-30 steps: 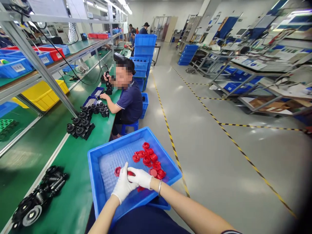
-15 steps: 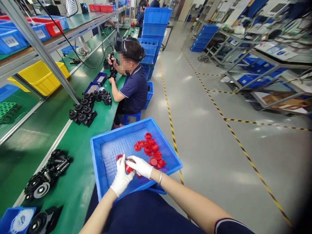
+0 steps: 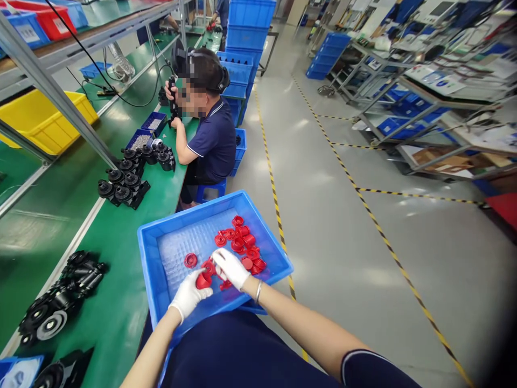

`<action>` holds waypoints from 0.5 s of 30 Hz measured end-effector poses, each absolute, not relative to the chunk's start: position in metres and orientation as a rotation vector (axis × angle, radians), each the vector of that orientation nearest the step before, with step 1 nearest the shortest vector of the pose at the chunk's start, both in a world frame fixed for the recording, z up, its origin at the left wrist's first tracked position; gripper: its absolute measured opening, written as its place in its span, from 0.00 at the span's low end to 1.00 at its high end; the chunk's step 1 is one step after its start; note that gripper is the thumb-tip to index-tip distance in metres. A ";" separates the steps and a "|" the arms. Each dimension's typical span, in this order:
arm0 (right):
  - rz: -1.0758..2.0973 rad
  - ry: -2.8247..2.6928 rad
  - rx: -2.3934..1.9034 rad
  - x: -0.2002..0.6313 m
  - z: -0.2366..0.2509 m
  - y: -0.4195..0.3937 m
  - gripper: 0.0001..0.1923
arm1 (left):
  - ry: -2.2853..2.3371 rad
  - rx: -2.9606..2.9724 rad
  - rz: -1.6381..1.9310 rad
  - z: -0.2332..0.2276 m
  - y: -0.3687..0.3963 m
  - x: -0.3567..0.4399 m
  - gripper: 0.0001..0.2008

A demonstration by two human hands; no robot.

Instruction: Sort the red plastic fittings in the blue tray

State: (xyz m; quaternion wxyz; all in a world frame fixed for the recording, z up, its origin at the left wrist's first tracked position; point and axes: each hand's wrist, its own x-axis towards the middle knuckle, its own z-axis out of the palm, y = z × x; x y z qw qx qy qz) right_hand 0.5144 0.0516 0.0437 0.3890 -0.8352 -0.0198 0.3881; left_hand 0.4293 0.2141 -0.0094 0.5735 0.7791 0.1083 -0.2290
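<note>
Green tabletop (image 3: 121,302) runs along our left, with a blue tray (image 3: 149,253) overhanging its near edge. Our left hand (image 3: 188,295), gloved white, has its grip closed around one red plastic cap (image 3: 202,281); our right hand (image 3: 230,268) pinches the same cap from above. We count one loose cap (image 3: 190,260) lying apart and one cluster of caps (image 3: 242,242), too overlapped to number. Black pulley assemblies (image 3: 52,307) are cut off at bottom left.

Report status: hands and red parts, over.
Left hand gripping red cap. Right hand among loose red caps in blue tray. Nothing blocking.
</note>
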 end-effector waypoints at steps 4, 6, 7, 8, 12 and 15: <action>0.936 0.067 -2.275 0.562 0.044 0.023 0.38 | 0.320 2.047 -0.593 -0.026 0.231 0.437 0.27; 0.890 0.091 -2.399 0.584 0.045 0.008 0.34 | 0.316 2.175 -0.602 -0.035 0.237 0.442 0.28; 0.876 0.081 -2.460 0.592 0.045 0.001 0.33 | 0.300 2.233 -0.610 -0.038 0.239 0.445 0.28; 0.880 0.051 -2.515 0.598 0.045 -0.003 0.32 | 0.281 2.287 -0.622 -0.041 0.240 0.447 0.28; 1.142 -0.201 -2.660 0.589 0.040 -0.004 0.31 | 0.290 2.458 -0.684 -0.046 0.239 0.453 0.29; 1.399 -0.359 -2.739 0.562 0.028 0.008 0.30 | 0.344 2.547 -0.681 -0.047 0.238 0.454 0.25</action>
